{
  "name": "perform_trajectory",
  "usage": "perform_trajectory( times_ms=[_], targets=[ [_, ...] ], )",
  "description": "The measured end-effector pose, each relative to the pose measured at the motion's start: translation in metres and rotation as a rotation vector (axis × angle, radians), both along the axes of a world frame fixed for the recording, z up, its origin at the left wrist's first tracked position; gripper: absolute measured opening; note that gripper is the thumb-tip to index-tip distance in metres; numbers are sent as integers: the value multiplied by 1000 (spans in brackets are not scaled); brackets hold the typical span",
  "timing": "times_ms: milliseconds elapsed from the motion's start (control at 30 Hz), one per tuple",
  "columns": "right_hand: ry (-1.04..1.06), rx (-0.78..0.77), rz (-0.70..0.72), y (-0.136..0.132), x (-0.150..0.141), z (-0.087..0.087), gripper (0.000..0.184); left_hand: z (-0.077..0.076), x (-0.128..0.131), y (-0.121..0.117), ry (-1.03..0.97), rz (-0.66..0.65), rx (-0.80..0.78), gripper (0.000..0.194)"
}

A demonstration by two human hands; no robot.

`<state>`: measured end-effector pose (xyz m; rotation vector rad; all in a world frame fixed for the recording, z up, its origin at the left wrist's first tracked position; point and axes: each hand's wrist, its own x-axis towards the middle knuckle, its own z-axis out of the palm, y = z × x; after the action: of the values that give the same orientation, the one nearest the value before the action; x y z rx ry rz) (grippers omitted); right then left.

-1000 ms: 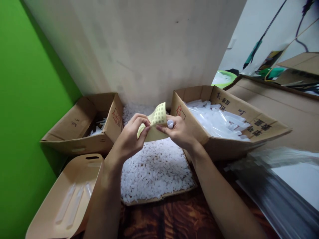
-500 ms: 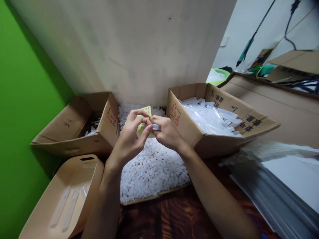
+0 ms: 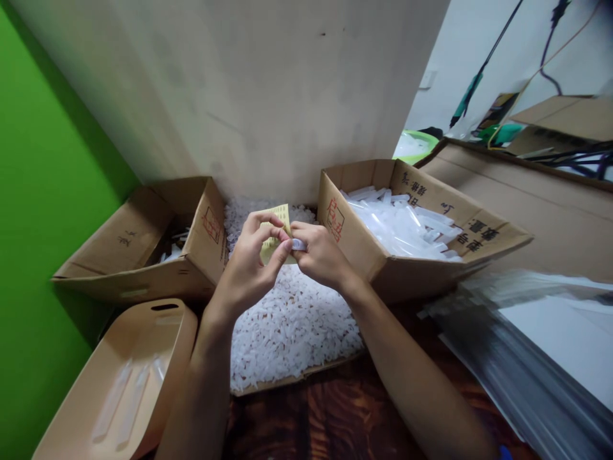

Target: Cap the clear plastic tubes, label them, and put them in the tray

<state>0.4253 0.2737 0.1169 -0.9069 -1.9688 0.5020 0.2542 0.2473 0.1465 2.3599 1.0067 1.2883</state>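
Note:
My left hand [image 3: 251, 265] pinches a small yellow sticker sheet [image 3: 276, 225] with thumb and fingers curled round it. My right hand [image 3: 322, 255] is closed on a small white plastic cap [image 3: 299, 245], pressed against the sheet. Both hands meet above a flat cardboard tray [image 3: 292, 381] heaped with small white plastic pieces [image 3: 287, 319].
An open cardboard box [image 3: 421, 275] of clear plastic tubes stands to the right, another box [image 3: 143, 268] to the left. A tan bin [image 3: 81, 421] with a few clear tubes sits at lower left. A green wall is on the left, stacked clear sheets [image 3: 527, 370] on the right.
The sticker sheet was spread wider and held higher a second ago. It is now mostly hidden between the hands, and the white cap has moved in against it.

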Motion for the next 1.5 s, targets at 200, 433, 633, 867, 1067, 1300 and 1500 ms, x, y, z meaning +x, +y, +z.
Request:
perform_trajectory(
  times_ms=[200, 433, 633, 867, 1067, 1300, 1500],
  targets=[
    [-21, -9, -13, 0, 0, 0, 21, 1, 1, 0, 8, 36, 9, 6],
    [7, -4, -13, 4, 0, -5, 23, -10, 3, 5, -96, 234, -95, 31],
    [101, -64, 169, 0, 3, 2, 13, -11, -22, 15, -17, 72, -102, 94],
    [175, -101, 69, -9, 5, 9, 30, -9, -45, 20, 13, 115, -232, 70],
    [403, -111, -40, -3, 3, -2, 32, -10, -49, 25, -256, 351, -190, 57],
    [404, -84, 110, -43, -23, 25, 29, -33, -20, 35, -356, 441, -333, 61],
    [-75, 145, 486, -91, -135, 36, 16, -56, -4, 34, -144, 470, -309, 58]
  ],
)
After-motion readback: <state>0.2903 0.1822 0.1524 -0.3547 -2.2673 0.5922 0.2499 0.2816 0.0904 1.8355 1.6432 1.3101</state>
